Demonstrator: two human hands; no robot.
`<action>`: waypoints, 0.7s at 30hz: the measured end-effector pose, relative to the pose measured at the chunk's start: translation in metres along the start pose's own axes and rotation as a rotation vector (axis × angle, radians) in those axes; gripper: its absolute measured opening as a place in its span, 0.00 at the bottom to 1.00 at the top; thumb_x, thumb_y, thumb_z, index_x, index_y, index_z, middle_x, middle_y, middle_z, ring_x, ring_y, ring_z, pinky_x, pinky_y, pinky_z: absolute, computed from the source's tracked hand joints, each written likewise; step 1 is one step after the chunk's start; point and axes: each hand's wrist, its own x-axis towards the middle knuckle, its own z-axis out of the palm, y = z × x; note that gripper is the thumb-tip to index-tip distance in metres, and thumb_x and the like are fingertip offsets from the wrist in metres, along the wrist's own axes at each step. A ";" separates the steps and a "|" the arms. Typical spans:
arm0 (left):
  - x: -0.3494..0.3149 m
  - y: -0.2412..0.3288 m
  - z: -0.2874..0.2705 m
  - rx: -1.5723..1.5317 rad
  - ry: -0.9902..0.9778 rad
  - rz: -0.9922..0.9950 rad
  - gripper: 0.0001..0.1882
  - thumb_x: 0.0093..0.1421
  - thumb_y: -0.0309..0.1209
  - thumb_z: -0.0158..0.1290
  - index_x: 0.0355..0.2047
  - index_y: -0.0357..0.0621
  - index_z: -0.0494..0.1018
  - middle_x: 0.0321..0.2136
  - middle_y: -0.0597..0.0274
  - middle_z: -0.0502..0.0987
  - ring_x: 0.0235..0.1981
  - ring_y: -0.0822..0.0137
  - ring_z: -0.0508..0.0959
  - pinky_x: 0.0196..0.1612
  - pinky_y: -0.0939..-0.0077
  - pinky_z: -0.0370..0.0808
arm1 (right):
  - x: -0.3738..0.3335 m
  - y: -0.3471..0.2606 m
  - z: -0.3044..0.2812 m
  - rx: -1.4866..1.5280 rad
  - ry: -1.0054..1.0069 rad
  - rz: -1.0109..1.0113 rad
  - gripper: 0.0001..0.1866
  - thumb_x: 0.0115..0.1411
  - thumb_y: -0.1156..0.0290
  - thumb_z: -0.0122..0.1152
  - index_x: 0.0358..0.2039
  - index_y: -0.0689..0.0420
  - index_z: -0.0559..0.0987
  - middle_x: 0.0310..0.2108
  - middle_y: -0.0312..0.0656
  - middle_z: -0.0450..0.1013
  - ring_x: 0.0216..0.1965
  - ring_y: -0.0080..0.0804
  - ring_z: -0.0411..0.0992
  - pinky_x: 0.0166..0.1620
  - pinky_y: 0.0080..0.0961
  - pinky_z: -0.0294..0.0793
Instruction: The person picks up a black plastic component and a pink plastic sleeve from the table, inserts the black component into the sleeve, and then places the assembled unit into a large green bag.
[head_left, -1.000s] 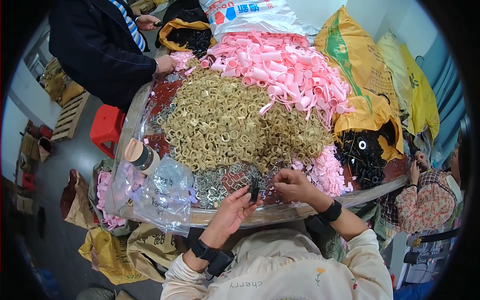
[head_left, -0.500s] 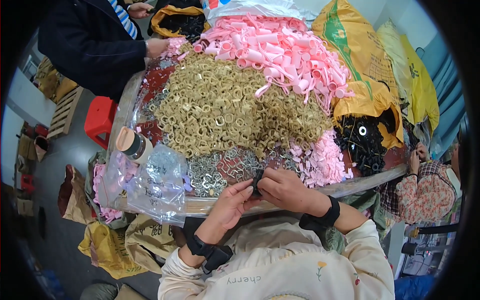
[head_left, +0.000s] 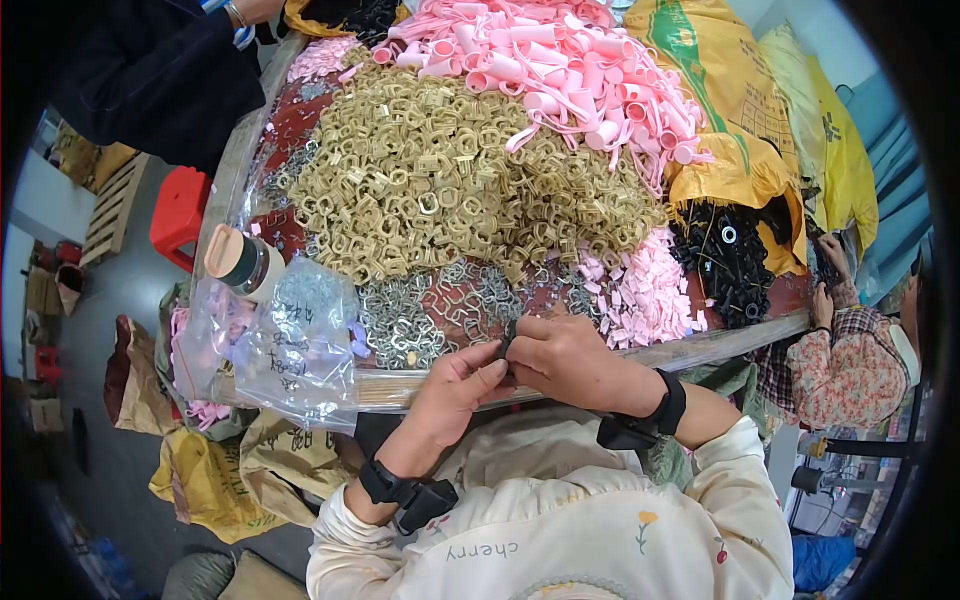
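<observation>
A small black plastic part [head_left: 506, 340] is pinched between my two hands just over the near edge of the table. My left hand [head_left: 458, 388] grips its left side with thumb and fingers. From the right, my right hand [head_left: 565, 362] closes on it with curled fingers, which hide much of its shape. Just beyond the hands lies a spread of bent silver metal clips [head_left: 405, 322]. Small pink plastic pieces [head_left: 648, 295] are heaped to the right of my right hand. Behind the clips rises a big pile of tan plastic buckles [head_left: 420, 190].
Pink cup-shaped parts with straps [head_left: 570, 80] fill the far side. A yellow woven sack [head_left: 735, 175] spills black parts [head_left: 728, 275] at the right. At the left stand a lidded bottle [head_left: 245, 262], a clear plastic bag [head_left: 300, 345] and a red stool [head_left: 180, 215]. Two other people work nearby.
The view has shifted a little. My hands stay together on the black part, fingers slightly re-posed. The person at the far left has drawn their hand back from the pink pieces.
</observation>
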 end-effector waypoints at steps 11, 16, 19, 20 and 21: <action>0.002 -0.001 -0.007 -0.052 -0.005 -0.033 0.18 0.55 0.29 0.47 0.46 0.37 0.63 0.37 0.64 0.70 0.36 0.74 0.72 0.39 0.82 0.71 | 0.005 0.001 0.006 0.056 -0.069 0.105 0.05 0.40 0.71 0.56 0.16 0.54 0.69 0.18 0.36 0.63 0.17 0.35 0.66 0.21 0.33 0.60; 0.004 -0.001 -0.008 -0.065 -0.014 -0.030 0.17 0.55 0.30 0.47 0.45 0.36 0.64 0.37 0.63 0.71 0.36 0.74 0.72 0.39 0.82 0.71 | 0.007 0.002 0.003 0.047 -0.077 0.079 0.05 0.40 0.72 0.55 0.14 0.54 0.69 0.18 0.35 0.63 0.18 0.35 0.68 0.19 0.33 0.61; 0.005 0.000 -0.009 -0.070 -0.028 -0.028 0.17 0.55 0.30 0.47 0.44 0.36 0.64 0.37 0.63 0.71 0.36 0.73 0.72 0.39 0.81 0.72 | 0.008 0.004 0.005 0.082 -0.079 0.092 0.04 0.41 0.72 0.55 0.15 0.55 0.69 0.19 0.36 0.64 0.19 0.34 0.68 0.19 0.31 0.62; 0.005 0.001 -0.010 -0.077 -0.035 -0.027 0.17 0.55 0.30 0.47 0.44 0.35 0.64 0.37 0.62 0.71 0.36 0.73 0.73 0.39 0.80 0.72 | 0.009 0.004 0.005 0.100 -0.081 0.097 0.04 0.41 0.73 0.56 0.16 0.56 0.70 0.19 0.36 0.64 0.19 0.34 0.68 0.19 0.30 0.62; 0.004 0.001 -0.011 -0.084 -0.041 -0.024 0.17 0.55 0.30 0.47 0.44 0.35 0.63 0.37 0.61 0.71 0.36 0.72 0.73 0.39 0.78 0.72 | 0.010 0.005 0.005 0.098 -0.079 0.091 0.04 0.41 0.73 0.56 0.16 0.56 0.70 0.19 0.36 0.64 0.19 0.34 0.68 0.19 0.30 0.62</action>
